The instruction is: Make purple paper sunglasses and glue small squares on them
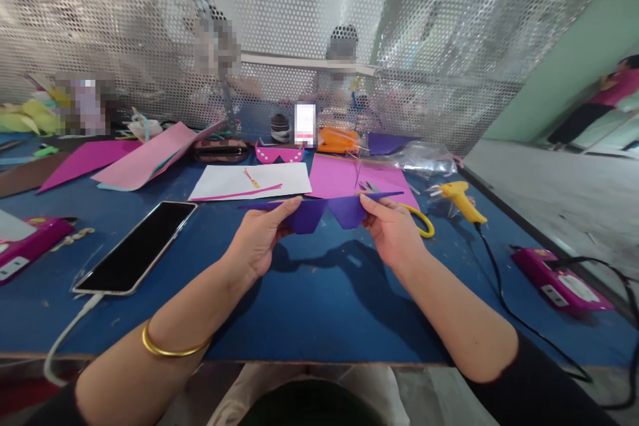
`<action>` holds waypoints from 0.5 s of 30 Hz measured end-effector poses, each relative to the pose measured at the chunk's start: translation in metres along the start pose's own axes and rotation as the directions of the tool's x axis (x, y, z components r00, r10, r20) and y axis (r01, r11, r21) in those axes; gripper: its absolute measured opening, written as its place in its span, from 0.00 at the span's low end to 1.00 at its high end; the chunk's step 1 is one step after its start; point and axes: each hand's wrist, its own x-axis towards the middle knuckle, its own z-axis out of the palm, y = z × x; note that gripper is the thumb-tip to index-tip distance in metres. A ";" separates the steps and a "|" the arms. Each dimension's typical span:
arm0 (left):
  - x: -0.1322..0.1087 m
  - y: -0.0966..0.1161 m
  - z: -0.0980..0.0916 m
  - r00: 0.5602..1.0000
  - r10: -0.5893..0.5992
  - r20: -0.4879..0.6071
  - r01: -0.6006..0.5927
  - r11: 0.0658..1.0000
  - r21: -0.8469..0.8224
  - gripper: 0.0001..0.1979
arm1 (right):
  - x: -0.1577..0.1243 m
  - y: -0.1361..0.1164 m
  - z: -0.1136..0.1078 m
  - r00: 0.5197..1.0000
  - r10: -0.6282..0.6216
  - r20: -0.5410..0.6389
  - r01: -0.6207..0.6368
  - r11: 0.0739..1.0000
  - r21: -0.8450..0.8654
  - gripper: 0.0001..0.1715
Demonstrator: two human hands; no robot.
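A purple glasses-shaped cutout (308,215), of foam or paper, hangs level above the blue table between my two hands. My left hand (267,229) pinches its left side, thumb on top. On the right side, my right hand (389,223) grips it the same way. Just behind my right hand lie yellow-handled scissors (423,221), partly hidden by that hand. Beyond the cutout, a white sheet (224,180) carries small pink and yellow scraps. A pink glasses shape with white squares (280,154) stands behind that sheet.
A phone (140,249) on a charging cable lies at left. At right are a yellow glue gun (462,200) with a black cord and a magenta power strip (559,279). Pink sheets (150,156) lie back left. A perforated metal screen (299,6) borders the table's far side.
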 end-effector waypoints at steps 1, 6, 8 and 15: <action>0.000 0.000 0.000 1.000 0.003 -0.014 -0.003 1.000 -0.005 0.13 | -0.001 0.000 0.001 1.000 0.005 0.009 -0.005 1.000 0.002 0.14; 0.004 0.000 -0.001 0.998 -0.001 -0.068 -0.001 1.000 -0.021 0.06 | -0.001 -0.001 0.003 0.999 0.024 0.046 -0.024 1.000 0.014 0.18; 0.006 0.000 -0.002 0.997 -0.009 -0.073 0.008 1.000 -0.026 0.05 | 0.000 -0.003 0.001 0.999 0.013 0.035 -0.014 1.000 0.023 0.19; 0.006 0.000 -0.002 0.998 -0.061 -0.028 0.060 0.998 -0.030 0.07 | 0.002 -0.010 -0.002 0.998 -0.063 -0.009 0.064 0.998 0.019 0.18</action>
